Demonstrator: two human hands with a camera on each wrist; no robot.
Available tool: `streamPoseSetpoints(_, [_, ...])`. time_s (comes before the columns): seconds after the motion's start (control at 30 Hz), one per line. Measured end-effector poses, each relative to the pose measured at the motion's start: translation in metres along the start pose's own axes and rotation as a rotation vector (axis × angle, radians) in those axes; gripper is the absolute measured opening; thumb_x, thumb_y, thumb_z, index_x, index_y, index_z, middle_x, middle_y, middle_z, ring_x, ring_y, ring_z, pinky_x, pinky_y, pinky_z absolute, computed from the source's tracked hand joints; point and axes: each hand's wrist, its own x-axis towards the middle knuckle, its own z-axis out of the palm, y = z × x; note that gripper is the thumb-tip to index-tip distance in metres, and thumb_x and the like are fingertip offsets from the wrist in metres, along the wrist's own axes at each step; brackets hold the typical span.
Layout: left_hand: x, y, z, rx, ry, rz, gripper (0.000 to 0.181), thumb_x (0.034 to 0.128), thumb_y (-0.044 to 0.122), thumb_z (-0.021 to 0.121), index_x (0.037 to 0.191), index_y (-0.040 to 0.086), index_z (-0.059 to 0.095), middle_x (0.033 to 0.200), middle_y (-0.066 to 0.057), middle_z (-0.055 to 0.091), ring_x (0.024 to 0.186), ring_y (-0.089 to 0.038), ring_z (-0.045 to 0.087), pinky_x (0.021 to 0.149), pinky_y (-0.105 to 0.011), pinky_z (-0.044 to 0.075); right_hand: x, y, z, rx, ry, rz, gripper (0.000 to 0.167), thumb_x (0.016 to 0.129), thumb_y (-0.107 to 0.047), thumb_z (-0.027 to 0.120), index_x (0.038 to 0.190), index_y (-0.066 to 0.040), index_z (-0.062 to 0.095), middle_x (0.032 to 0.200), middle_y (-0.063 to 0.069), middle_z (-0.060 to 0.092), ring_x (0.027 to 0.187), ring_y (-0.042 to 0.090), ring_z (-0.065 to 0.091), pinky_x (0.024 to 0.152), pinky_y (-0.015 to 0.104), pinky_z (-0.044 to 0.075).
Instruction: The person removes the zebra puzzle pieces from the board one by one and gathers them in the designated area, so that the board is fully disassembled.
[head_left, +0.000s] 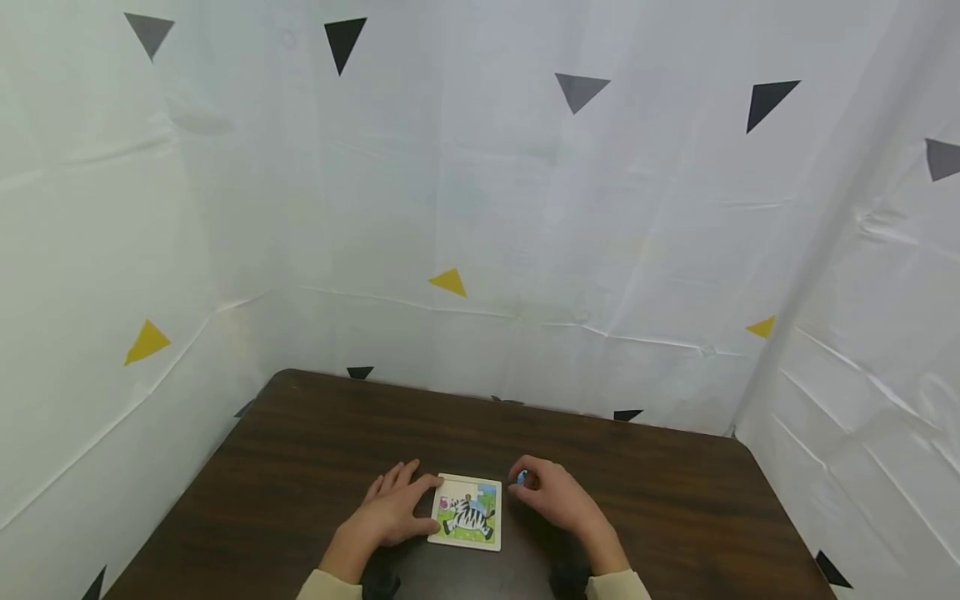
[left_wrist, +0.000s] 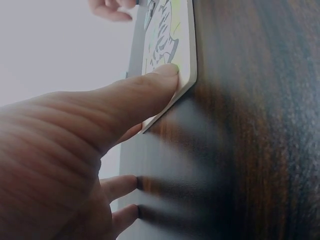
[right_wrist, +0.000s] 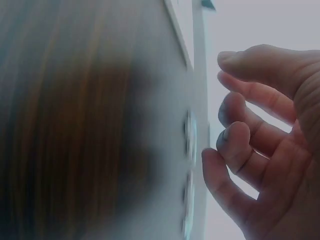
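A zebra picture puzzle board with a pale frame lies flat on the table. My left hand is at its left side, fingers spread. The left thumb rests on the lower left corner of the board, and the index finger touches near the upper left corner; other fingertips rest on the table. Right of the board, my right hand hovers with loosely bent fingers. A small blue piece shows between its thumb and fingers in the head view. In the right wrist view, flat pieces lie on the table below the hand, and nothing shows in its fingers.
The dark wooden table has rounded far corners. A white curtain with grey, black and yellow triangles hangs behind it and along both sides. A grey area lies at the near edge between my arms.
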Motion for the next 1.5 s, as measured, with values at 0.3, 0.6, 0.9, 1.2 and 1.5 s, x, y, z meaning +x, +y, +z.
streamPoseSetpoints(0.3, [0.008, -0.008, 0.011, 0.003, -0.023, 0.005, 0.063, 0.0917, 0.05, 0.084, 0.147, 0.033, 0.06, 0.174, -0.021, 0.03, 0.162, -0.053, 0.022, 0.126, -0.079, 0.015, 0.01, -0.019, 0.025, 0.022, -0.112, -0.022, 0.018, 0.103, -0.024, 0.074, 0.119, -0.018, 0.075, 0.08, -0.006, 0.063, 0.064, 0.009, 0.052, 0.057, 0.028, 0.044])
streamPoseSetpoints(0.6, [0.007, -0.003, 0.008, 0.018, -0.02, 0.013, 0.063, 0.094, 0.05, 0.082, 0.15, 0.032, 0.058, 0.175, -0.021, 0.028, 0.162, -0.053, 0.02, 0.127, -0.078, 0.013, 0.011, -0.026, 0.032, 0.026, -0.14, -0.018, 0.017, 0.101, -0.024, 0.076, 0.117, -0.019, 0.076, 0.08, -0.007, 0.064, 0.065, 0.01, 0.053, 0.058, 0.029, 0.045])
streamPoseSetpoints(0.9, [0.013, -0.009, 0.009, 0.022, -0.005, 0.012, 0.065, 0.0925, 0.051, 0.083, 0.149, 0.031, 0.059, 0.175, -0.021, 0.029, 0.162, -0.053, 0.021, 0.126, -0.079, 0.015, 0.017, -0.032, 0.029, 0.03, -0.163, -0.01, 0.012, 0.101, -0.022, 0.076, 0.112, -0.016, 0.073, 0.08, -0.004, 0.063, 0.064, 0.011, 0.052, 0.057, 0.029, 0.043])
streamPoseSetpoints(1.2, [0.007, 0.0, 0.006, 0.014, -0.024, -0.004, 0.063, 0.0934, 0.049, 0.083, 0.149, 0.032, 0.059, 0.175, -0.022, 0.028, 0.162, -0.053, 0.02, 0.127, -0.078, 0.013, 0.019, -0.035, 0.029, 0.047, -0.178, 0.026, 0.012, 0.099, -0.018, 0.077, 0.104, -0.01, 0.07, 0.082, -0.002, 0.064, 0.068, 0.012, 0.053, 0.058, 0.029, 0.042])
streamPoseSetpoints(1.5, [0.001, 0.007, -0.002, 0.02, -0.014, -0.006, 0.063, 0.0919, 0.043, 0.086, 0.147, 0.028, 0.061, 0.172, -0.022, 0.032, 0.16, -0.053, 0.024, 0.126, -0.078, 0.016, 0.02, -0.042, 0.03, 0.009, -0.154, 0.035, 0.012, 0.099, -0.018, 0.077, 0.104, -0.01, 0.069, 0.079, -0.002, 0.062, 0.065, 0.012, 0.052, 0.056, 0.029, 0.04])
